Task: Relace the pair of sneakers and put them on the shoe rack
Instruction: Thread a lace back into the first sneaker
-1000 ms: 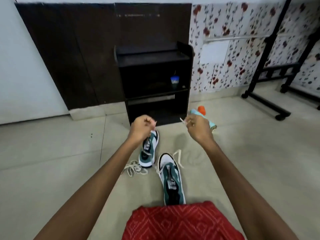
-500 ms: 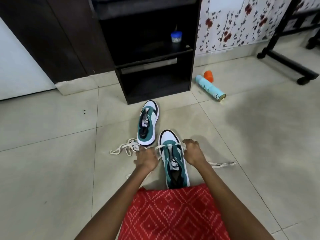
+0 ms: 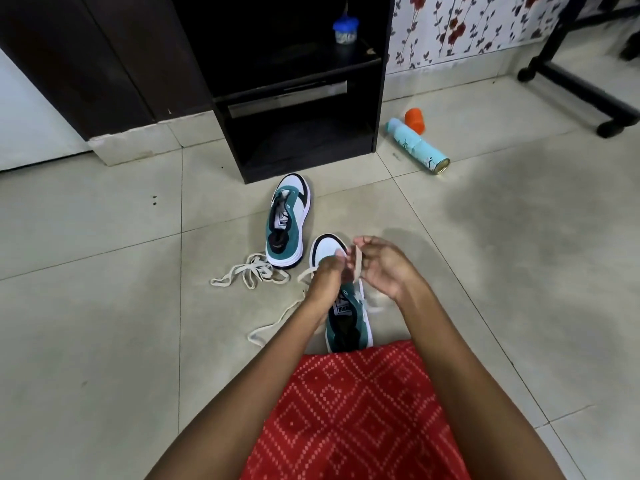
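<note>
Near sneaker (image 3: 346, 308), on the floor well out from the shoe rack (image 3: 377, 98): teal and white, black-trimmed toe, visible eyelets unthreaded. Lacing is judged barely begun. Its cream lace (image 3: 356, 266) is raised over the toe, pinched by the curled fingers of both the left hand (image 3: 329, 278) and the right hand (image 3: 384, 268). Far sneaker (image 3: 287, 220), just before the rack's base, is unlaced. Its loose lace (image 3: 249, 275) lies slightly farther out. Racking of both remains outstanding.

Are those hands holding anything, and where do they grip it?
The left hand and right hand both pinch the white shoelace partway along, above the near sneaker; its free end trails onto the floor.
</note>
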